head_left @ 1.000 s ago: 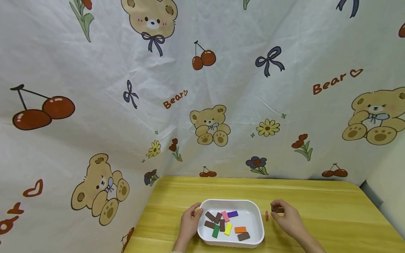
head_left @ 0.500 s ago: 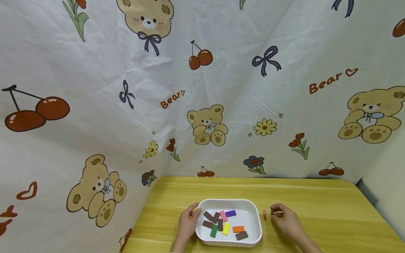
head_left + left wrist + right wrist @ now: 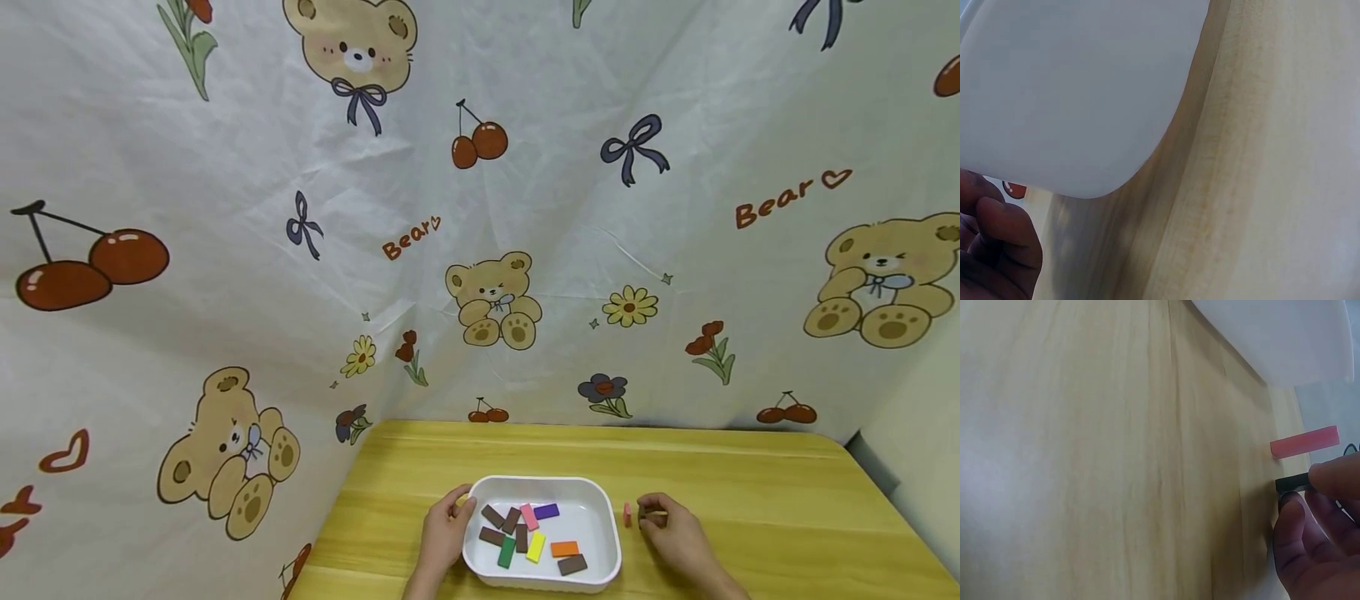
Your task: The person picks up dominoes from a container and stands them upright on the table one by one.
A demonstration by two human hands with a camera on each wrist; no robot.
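Head view: just right of the pink block [image 3: 627,515], the right hand [image 3: 681,537] had lowered its pinched dark block [image 3: 1292,483], apparently for placing; the left hand [image 3: 444,533] gripped the tray [image 3: 542,582].

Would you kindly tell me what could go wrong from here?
The right hand pinches a dark block close beside the standing pink block; a slight nudge might topple it. The left hand holds the white tray near that pink block, so pushing the tray sideways could knock it over.

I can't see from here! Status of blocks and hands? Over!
Left hand holds white tub. Right hand pinches dark block. Pink block stands between right hand and tub.
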